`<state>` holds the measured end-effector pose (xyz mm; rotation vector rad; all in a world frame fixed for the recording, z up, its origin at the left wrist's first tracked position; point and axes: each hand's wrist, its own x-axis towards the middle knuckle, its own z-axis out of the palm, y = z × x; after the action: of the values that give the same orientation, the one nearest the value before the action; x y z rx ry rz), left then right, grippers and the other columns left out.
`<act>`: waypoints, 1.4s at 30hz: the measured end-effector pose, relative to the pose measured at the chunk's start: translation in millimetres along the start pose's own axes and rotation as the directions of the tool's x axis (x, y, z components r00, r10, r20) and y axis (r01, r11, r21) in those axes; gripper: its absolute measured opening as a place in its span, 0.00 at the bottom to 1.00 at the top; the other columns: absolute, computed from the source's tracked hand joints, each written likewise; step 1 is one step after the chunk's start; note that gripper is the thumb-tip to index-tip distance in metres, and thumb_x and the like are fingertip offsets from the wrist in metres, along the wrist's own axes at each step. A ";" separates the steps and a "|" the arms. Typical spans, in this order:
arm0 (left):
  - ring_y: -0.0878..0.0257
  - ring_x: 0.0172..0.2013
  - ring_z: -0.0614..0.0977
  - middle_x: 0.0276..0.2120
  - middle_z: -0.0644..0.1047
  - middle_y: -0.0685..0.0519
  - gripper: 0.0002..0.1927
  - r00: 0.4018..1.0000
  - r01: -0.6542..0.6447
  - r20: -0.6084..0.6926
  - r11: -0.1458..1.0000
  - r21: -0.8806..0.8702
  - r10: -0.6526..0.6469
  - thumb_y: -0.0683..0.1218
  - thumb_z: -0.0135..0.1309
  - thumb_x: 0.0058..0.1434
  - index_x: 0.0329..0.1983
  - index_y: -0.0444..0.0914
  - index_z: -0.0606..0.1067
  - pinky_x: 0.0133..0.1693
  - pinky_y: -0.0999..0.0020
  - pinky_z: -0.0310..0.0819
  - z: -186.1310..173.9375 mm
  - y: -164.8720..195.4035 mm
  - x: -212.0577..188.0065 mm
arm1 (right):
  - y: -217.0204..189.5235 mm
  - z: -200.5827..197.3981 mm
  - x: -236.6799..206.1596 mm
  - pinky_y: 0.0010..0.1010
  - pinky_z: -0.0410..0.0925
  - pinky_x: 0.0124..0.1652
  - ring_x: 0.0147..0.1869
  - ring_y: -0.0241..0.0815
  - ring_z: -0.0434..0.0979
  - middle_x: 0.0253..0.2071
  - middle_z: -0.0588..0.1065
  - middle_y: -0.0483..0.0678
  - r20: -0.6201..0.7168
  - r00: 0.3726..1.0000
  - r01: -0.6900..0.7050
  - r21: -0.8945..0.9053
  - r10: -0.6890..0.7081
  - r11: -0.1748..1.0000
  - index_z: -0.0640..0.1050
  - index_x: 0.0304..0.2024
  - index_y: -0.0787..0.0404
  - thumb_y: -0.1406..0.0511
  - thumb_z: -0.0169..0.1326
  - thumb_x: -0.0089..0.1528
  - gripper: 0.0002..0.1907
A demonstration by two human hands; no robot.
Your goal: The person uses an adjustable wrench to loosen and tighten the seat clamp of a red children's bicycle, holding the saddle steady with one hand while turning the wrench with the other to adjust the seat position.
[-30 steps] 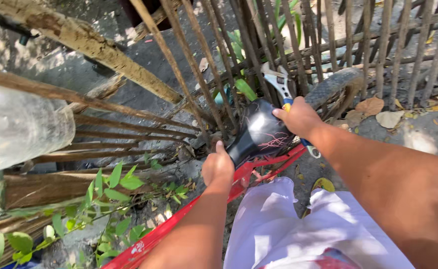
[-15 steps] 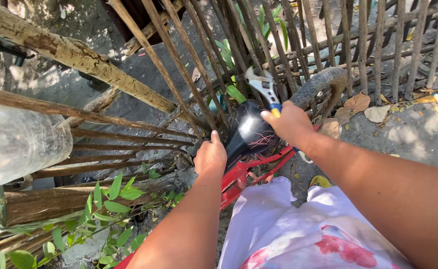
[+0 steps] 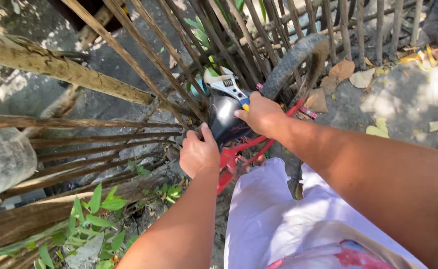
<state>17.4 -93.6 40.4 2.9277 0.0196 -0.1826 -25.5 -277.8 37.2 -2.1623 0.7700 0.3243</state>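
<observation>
A small red bicycle (image 3: 239, 152) leans against a stick fence, its black saddle (image 3: 226, 117) facing me. My right hand (image 3: 261, 114) is closed on the yellow-and-blue handle of a silver adjustable wrench (image 3: 226, 83), whose jaw points away above the saddle. My left hand (image 3: 199, 152) is closed in a fist at the near left edge of the saddle; whether it grips anything is hidden. The bicycle's black tyre (image 3: 293, 57) curves up behind my right hand.
A wooden stick fence (image 3: 144, 65) with a thick crossbeam (image 3: 54, 67) runs along the left and top. Green plants (image 3: 97, 204) grow at lower left. Dry leaves (image 3: 351, 77) lie on the concrete at right. White shorts (image 3: 269, 214) fill the bottom.
The view has shifted and come nearer to the saddle. My right hand with the wrench moved left over the saddle; my left hand stays at the saddle's near edge.
</observation>
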 end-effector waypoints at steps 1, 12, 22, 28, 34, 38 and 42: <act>0.44 0.41 0.83 0.37 0.81 0.47 0.26 1.000 -0.016 -0.026 1.000 0.001 0.016 0.67 0.41 0.67 0.38 0.43 0.77 0.42 0.46 0.75 2.0 0.3 -1.4 | 1.6 -3.8 -2.0 0.50 0.69 0.50 0.52 0.65 0.77 0.44 0.77 0.65 0.001 0.999 0.052 0.021 -0.052 0.998 0.70 0.50 0.69 0.46 0.57 0.61 0.33; 0.44 0.39 0.82 0.35 0.82 0.46 0.29 0.999 -0.019 -0.031 0.997 -0.077 0.017 0.68 0.40 0.67 0.37 0.40 0.77 0.41 0.49 0.74 4.0 -8.1 2.6 | 104.4 5.6 -90.1 0.29 0.67 0.23 0.24 0.32 0.71 0.33 0.69 0.43 0.286 0.957 -0.231 0.639 0.052 0.734 0.68 0.46 0.57 0.45 0.50 0.62 0.25; 0.43 0.47 0.82 0.43 0.82 0.43 0.37 0.986 -0.088 0.142 0.996 -0.012 0.089 0.71 0.30 0.66 0.44 0.41 0.80 0.50 0.49 0.72 1.3 -10.1 6.4 | 144.3 47.0 -171.6 0.40 0.69 0.21 0.20 0.44 0.75 0.25 0.74 0.53 0.291 0.912 -0.395 0.425 0.290 0.815 0.70 0.45 0.59 0.56 0.56 0.62 0.17; 0.42 0.52 0.81 0.47 0.81 0.37 0.43 0.943 -0.178 0.293 0.983 0.038 0.159 0.72 0.27 0.67 0.46 0.34 0.81 0.55 0.50 0.70 3.4 -11.8 18.1 | 118.3 54.4 -143.7 0.39 0.72 0.25 0.25 0.45 0.78 0.28 0.78 0.53 0.504 0.852 -0.425 0.505 0.142 0.751 0.73 0.41 0.65 0.55 0.49 0.67 0.17; 0.40 0.53 0.79 0.49 0.79 0.34 0.46 0.934 -0.192 0.319 0.979 0.070 0.161 0.73 0.27 0.66 0.48 0.31 0.80 0.56 0.49 0.69 5.8 -11.8 24.2 | 94.4 24.7 -98.6 0.41 0.71 0.27 0.26 0.45 0.76 0.28 0.76 0.51 0.660 0.746 -0.447 0.403 0.084 0.799 0.75 0.45 0.61 0.53 0.45 0.67 0.19; 0.40 0.53 0.81 0.48 0.80 0.33 0.46 0.939 -0.199 0.301 0.976 0.082 0.167 0.72 0.28 0.67 0.46 0.30 0.81 0.56 0.49 0.71 5.8 -11.4 20.0 | 82.3 5.1 -70.4 0.40 0.69 0.28 0.25 0.45 0.74 0.28 0.74 0.51 0.695 0.699 -0.426 0.215 0.169 0.879 0.76 0.46 0.58 0.53 0.44 0.68 0.19; 0.39 0.52 0.81 0.47 0.80 0.34 0.45 0.945 -0.206 0.276 0.974 0.091 0.174 0.72 0.29 0.67 0.45 0.30 0.81 0.55 0.49 0.72 3.5 -11.0 16.6 | 68.7 21.5 -56.2 0.39 0.68 0.27 0.25 0.43 0.71 0.27 0.72 0.49 0.722 0.675 -0.480 0.273 0.152 0.834 0.75 0.45 0.59 0.52 0.45 0.69 0.18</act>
<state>33.1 -83.6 32.7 2.9710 -0.3256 -0.5624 -111.8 -271.9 7.6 -1.2947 0.6998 0.9717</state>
